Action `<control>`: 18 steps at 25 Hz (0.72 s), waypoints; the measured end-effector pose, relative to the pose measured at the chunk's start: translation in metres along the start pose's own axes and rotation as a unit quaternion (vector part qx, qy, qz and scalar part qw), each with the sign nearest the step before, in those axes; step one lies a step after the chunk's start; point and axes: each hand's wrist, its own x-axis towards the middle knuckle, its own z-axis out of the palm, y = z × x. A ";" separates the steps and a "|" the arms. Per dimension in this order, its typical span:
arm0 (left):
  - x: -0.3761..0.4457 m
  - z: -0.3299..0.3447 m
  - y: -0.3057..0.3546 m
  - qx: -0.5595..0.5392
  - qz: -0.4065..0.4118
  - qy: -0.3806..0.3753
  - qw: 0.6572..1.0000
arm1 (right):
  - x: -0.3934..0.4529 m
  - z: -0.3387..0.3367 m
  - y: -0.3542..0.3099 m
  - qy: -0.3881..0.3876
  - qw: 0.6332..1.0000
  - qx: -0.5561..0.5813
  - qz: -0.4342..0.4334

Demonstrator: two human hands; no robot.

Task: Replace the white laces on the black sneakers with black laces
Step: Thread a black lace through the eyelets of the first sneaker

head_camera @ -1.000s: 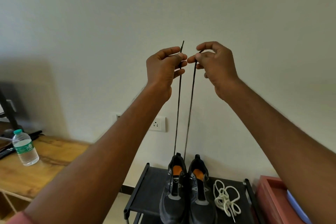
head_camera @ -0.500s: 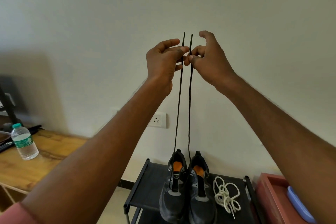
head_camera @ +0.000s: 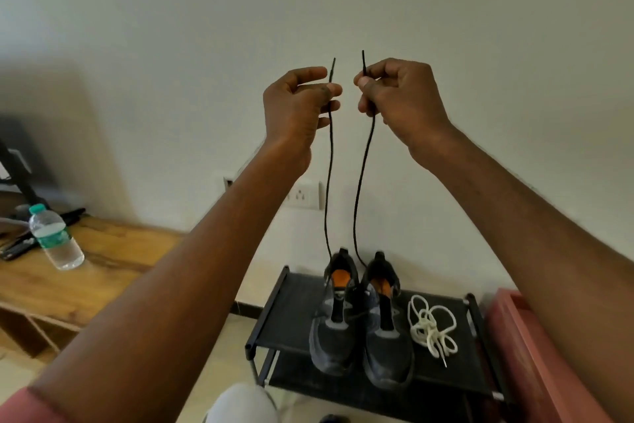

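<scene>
Black laces are the thing to watch, but start close: a pale rounded knee [head_camera: 242, 403] sits at the bottom edge, so the person seems to be sitting low in front of the shoes. Next comes the black metal rack with a cloth shelf [head_camera: 288, 316], which lifts the two black sneakers with orange insides [head_camera: 360, 330] up where hands can reach them. Just beside them on the same shelf lies the loose pile of white cord laces [head_camera: 433, 328], already out of the shoes and out of the way. Higher up, the left hand [head_camera: 296, 103] pinches one end of the thin black lace [head_camera: 330, 162] and the right hand [head_camera: 399, 96] pinches the other end. Both ends are held up side by side, probably to check they are the same length. The lace runs down to the left sneaker. Off to the left, a clear plastic water bottle with a green cap [head_camera: 55, 237] stands on a brown wooden table [head_camera: 103, 268].
</scene>
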 end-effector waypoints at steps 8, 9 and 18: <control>-0.057 -0.067 -0.216 0.344 -0.202 -0.036 0.916 | -0.146 0.048 0.186 -0.193 0.959 -0.132 0.162; -0.063 -0.072 -0.242 0.393 -0.228 -0.073 0.888 | -0.164 0.054 0.208 -0.213 0.948 -0.145 0.187; -0.096 -0.080 -0.354 0.527 -0.318 -0.255 0.746 | -0.214 0.097 0.287 -0.314 0.889 -0.263 0.204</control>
